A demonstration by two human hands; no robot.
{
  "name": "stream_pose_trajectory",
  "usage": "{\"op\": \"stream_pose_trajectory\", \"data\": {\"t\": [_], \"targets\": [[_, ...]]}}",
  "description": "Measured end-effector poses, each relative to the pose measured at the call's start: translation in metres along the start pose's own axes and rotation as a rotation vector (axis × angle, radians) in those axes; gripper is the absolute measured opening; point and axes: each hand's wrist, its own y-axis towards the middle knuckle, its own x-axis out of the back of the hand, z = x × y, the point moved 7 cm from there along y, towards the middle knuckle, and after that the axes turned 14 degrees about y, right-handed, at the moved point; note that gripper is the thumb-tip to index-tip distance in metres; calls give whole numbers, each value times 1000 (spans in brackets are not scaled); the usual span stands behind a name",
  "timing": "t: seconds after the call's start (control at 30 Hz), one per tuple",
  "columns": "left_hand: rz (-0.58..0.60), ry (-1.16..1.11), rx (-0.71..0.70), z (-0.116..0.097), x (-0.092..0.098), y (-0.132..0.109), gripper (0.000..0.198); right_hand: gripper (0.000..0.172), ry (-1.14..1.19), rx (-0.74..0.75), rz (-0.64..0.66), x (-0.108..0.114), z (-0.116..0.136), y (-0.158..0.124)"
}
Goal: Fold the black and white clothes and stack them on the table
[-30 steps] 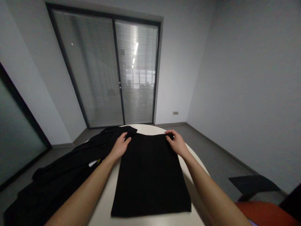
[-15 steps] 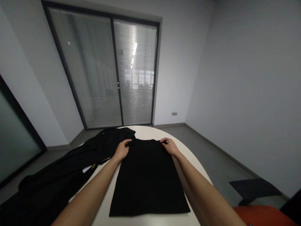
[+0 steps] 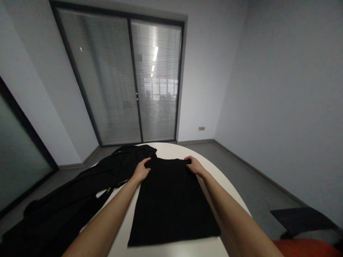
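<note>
A black garment (image 3: 171, 200), folded into a long rectangle, lies flat on a white rounded table (image 3: 230, 185). My left hand (image 3: 140, 170) grips its far left corner, fingers closed on the cloth. My right hand (image 3: 194, 165) pinches its far right corner in the same way. Both arms reach forward along the garment's two sides.
A heap of more black clothing (image 3: 66, 203) covers the table's left side and hangs over its edge. Behind the table is a glass door with blinds (image 3: 128, 82). A dark chair seat (image 3: 302, 218) and something orange-red (image 3: 305, 248) sit at the lower right.
Both hands stay on the garment's far corners. The far edge has been drawn slightly toward me, and my head has shifted a little.
</note>
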Motion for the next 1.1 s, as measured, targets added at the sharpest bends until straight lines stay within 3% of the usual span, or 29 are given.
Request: {"op": "stream_pose_trajectory", "data": {"t": [0.1,0.3,0.43,0.57,0.8,0.9,0.97,1.1], "targets": [[-22,3,-43,-9,9,6,47,43,6,64,-18,7,11,8],[-39,25,-44,-11,6,16,54,31,-24,126,-55,8,17,18],[-1,55,-38,-4,-4,8,60,31,-66,99,6,-5,7,6],[-7,91,-57,-8,-2,-7,67,36,-107,59,18,-1,10,-3],[-19,203,7,-6,24,-64,62,34,-185,-154,62,35,16,-47],[15,232,29,-5,39,-99,63,46,-124,-333,261,42,20,-86],[78,227,34,-7,47,-123,68,61,-46,-420,452,41,27,-117],[370,192,44,-13,53,-167,79,93,57,-468,647,45,39,-163]]}}
